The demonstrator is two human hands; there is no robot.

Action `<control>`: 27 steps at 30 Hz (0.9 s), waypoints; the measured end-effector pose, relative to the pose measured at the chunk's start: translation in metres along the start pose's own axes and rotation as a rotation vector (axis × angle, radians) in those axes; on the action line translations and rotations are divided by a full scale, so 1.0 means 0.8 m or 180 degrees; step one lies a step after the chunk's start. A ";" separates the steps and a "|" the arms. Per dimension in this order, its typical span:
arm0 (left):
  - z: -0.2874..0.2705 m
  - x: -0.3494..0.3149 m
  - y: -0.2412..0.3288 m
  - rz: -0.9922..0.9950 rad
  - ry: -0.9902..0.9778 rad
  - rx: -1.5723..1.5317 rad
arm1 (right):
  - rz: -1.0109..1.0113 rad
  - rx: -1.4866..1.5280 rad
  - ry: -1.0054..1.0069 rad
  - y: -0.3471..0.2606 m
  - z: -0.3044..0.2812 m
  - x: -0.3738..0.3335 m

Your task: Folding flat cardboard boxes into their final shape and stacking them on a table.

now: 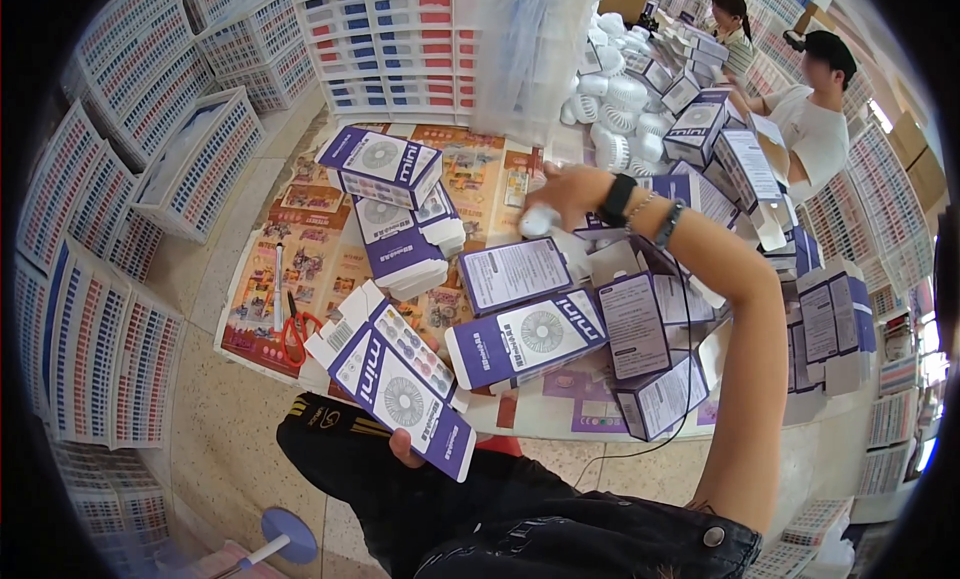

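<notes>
My left hand (405, 449) grips the lower edge of a purple-and-white fan box (405, 403) near my lap, its fingers mostly hidden underneath. That box is tilted, with its end flaps sticking out at the top. Over the middle of the table, my right hand (570, 194) has its fingers closed on a white rounded fan part (540, 221), which is partly covered by the hand. Beside it lie a fan box with printed text (515, 274) and another showing a fan picture (535, 336). Two more fan boxes (382, 164) are stacked farther left.
Orange-handled scissors (292, 339) and a thin white stick (279, 287) lie at the table's left. White fans (620, 104) are heaped at the back right, among many boxes. A black cable (688, 379) hangs over the front edge. Two people work at the far right.
</notes>
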State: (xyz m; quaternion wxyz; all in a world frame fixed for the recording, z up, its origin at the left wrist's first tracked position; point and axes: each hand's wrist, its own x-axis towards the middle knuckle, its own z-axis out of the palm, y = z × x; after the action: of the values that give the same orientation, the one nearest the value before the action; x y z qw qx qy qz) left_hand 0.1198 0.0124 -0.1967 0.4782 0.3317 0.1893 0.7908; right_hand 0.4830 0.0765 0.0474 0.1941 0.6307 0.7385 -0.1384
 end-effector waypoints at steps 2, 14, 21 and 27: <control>0.039 -0.001 0.001 0.0249 0.0248 -0.0204 | -0.0348 -0.0827 0.0587 -0.008 0.005 0.003; 0.115 0.012 0.065 -0.0166 0.1087 -0.1131 | 0.1540 0.0734 0.4440 0.173 -0.112 -0.094; 0.115 0.014 0.061 0.0246 0.0720 -0.0881 | 0.1219 0.3041 0.4527 0.345 -0.069 -0.096; 0.114 0.021 0.059 0.0530 0.0327 -0.0504 | 0.0139 0.3343 0.3361 0.259 -0.071 -0.104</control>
State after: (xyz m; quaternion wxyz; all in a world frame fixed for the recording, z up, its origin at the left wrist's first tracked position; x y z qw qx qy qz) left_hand 0.1489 0.0036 -0.0969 0.4252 0.2665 0.1224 0.8563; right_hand 0.6917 0.0632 0.1445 -0.5108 0.6376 0.5575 -0.1477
